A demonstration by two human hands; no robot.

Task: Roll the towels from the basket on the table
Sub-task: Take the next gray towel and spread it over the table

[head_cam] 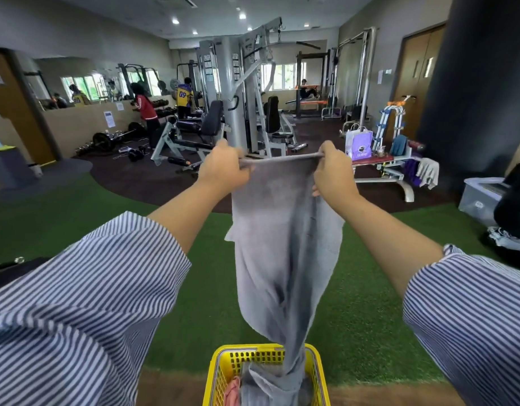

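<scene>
Two hands pinch limp grey terry towel (285, 238).

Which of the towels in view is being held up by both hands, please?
The grey towel, pinched at its top edge by the left hand and right hand; the pink towel lies in the yellow basket.

Head view: worn on the head — looks forward and down.
Near: both outstretched arms.
Far: gym room behind.
Views: one only.
</scene>
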